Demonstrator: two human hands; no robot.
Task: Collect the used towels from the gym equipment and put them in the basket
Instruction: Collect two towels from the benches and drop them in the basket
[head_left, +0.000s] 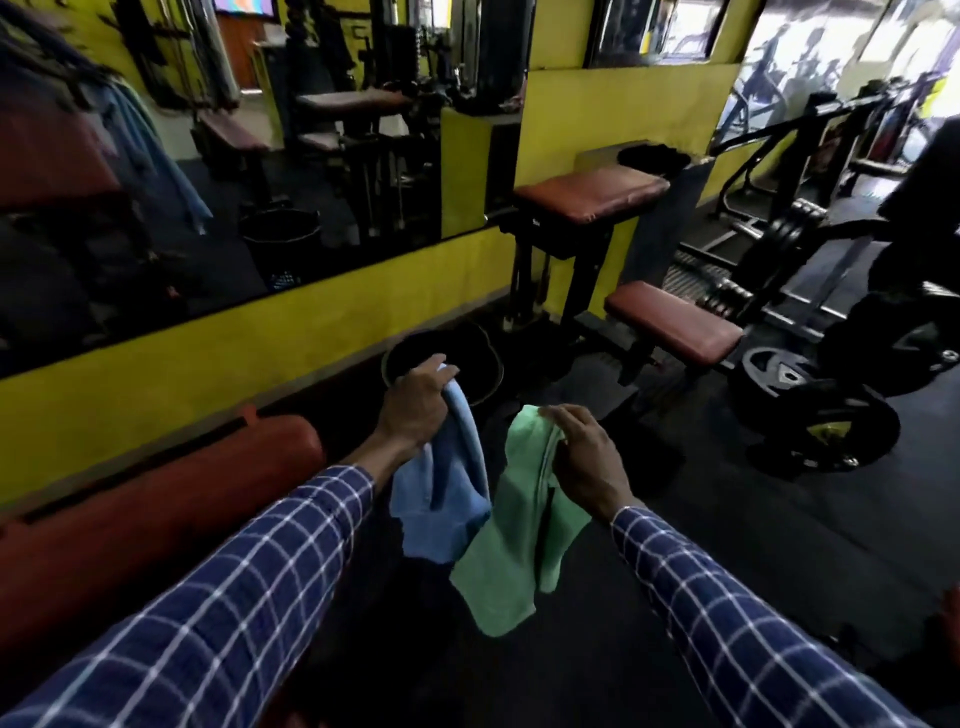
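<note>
My left hand (415, 402) grips the top of a blue towel (444, 488), which hangs down in front of me. My right hand (584, 452) holds a green towel (511, 540) by its upper edge; it hangs lower and overlaps the blue one a little. Just beyond my left hand a dark round basket (470, 358) stands on the floor against the yellow wall. Its inside is too dark to make out.
A red padded bench (156, 499) lies at my left. Ahead stands a machine with two brown pads (592, 195), (675, 319). Weight plates (831, 431) and a plate-loaded machine fill the right. A wall mirror (234, 208) runs along the left.
</note>
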